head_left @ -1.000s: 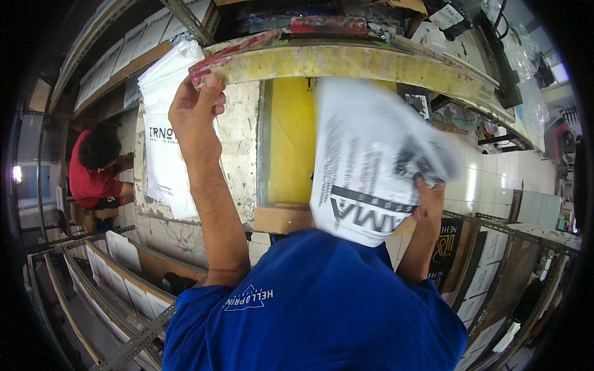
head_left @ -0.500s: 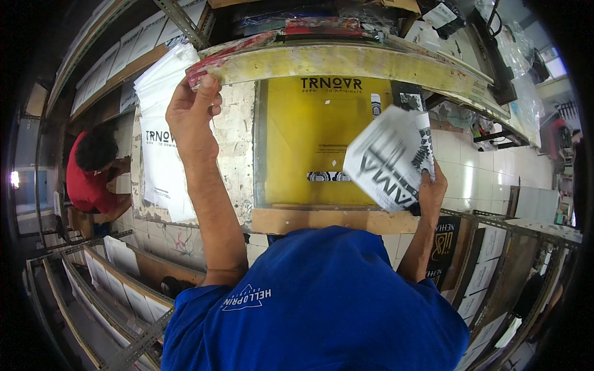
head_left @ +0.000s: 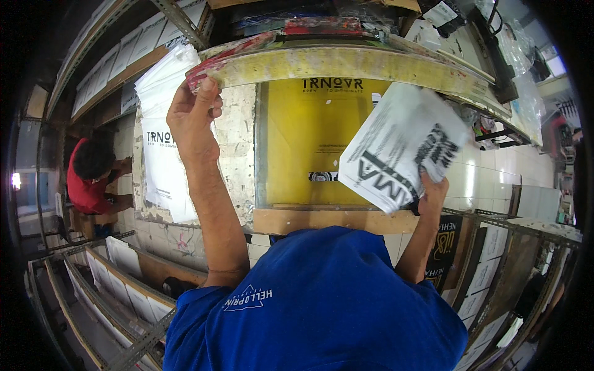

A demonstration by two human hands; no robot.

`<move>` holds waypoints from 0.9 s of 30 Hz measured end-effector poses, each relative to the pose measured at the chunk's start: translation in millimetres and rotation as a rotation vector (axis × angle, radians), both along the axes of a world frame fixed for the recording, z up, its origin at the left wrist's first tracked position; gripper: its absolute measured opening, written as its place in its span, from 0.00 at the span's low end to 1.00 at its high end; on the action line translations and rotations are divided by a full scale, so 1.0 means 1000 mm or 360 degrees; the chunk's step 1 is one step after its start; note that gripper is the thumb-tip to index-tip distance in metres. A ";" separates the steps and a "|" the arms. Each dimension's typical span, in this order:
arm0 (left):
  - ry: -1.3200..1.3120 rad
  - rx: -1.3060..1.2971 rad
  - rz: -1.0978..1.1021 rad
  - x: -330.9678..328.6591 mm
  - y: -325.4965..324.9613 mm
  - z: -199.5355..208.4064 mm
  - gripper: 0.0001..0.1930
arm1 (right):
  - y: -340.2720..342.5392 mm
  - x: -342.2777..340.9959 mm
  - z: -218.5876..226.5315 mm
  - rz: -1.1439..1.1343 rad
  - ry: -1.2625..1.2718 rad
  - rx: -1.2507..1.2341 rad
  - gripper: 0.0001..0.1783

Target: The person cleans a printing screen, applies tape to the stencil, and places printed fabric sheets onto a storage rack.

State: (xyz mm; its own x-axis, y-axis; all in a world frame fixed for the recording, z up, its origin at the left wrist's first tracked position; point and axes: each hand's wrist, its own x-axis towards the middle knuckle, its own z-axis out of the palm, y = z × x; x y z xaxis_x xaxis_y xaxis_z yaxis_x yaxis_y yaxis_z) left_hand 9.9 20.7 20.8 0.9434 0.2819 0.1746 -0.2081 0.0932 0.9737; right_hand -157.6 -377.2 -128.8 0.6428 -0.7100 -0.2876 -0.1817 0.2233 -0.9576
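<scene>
- The right hand [head_left: 433, 195] gripped a white sheet [head_left: 377, 161] by its right-hand edge, thumb against the printed face.
- That sheet, marked with bold black print, slanted over the right part of a yellow panel [head_left: 294, 136]; its far right side was blurred, and from where I stood I couldn't tell whether it touched the panel.
- The left hand [head_left: 197, 120] was closed around the red-stained corner of a frame [head_left: 346, 67], thumb and fingers pinched together there.
- The frame's long, yellow-smeared bar ran across the far end of the panel, which bore black lettering and a small patterned strip.
- A brown wooden strip [head_left: 297, 220] lined the panel's near end, just in front of the worker's blue shirt [head_left: 315, 297].
- Left of the panel, the worktop [head_left: 240, 136] showed a pale, scuffed surface.
- Beyond the left forearm, white printed bags [head_left: 164, 123] lay overlapping on it.
- Farther left, a person in a red shirt [head_left: 86, 191] bent near the worktop's edge.
- To the right spread a pale tiled floor [head_left: 479, 170].
</scene>
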 end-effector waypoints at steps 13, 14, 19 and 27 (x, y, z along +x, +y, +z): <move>-0.0001 -0.0006 0.0020 0.002 0.001 -0.002 0.12 | -0.022 0.014 -0.017 0.0010 -0.0081 -0.0501 0.17; -0.0002 -0.0030 0.0017 0.003 0.001 -0.003 0.12 | -0.023 0.019 -0.019 0.0173 0.0221 -0.1025 0.19; -0.0002 -0.0020 -0.0004 0.001 0.000 0.001 0.12 | -0.036 0.020 -0.032 -0.0247 0.0059 -0.0289 0.12; -0.0008 -0.0029 -0.0009 0.002 -0.001 0.000 0.14 | -0.035 0.033 -0.020 -0.0260 -0.0129 -0.0345 0.13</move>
State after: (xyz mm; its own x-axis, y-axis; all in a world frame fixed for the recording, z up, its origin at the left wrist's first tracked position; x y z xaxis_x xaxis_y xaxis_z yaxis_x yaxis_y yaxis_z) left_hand 11.7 20.0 20.6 0.9442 0.2796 0.1743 -0.2123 0.1118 0.9708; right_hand -124.2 -412.1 -148.7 0.5293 -0.8455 -0.0701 -0.0808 0.0320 -0.9962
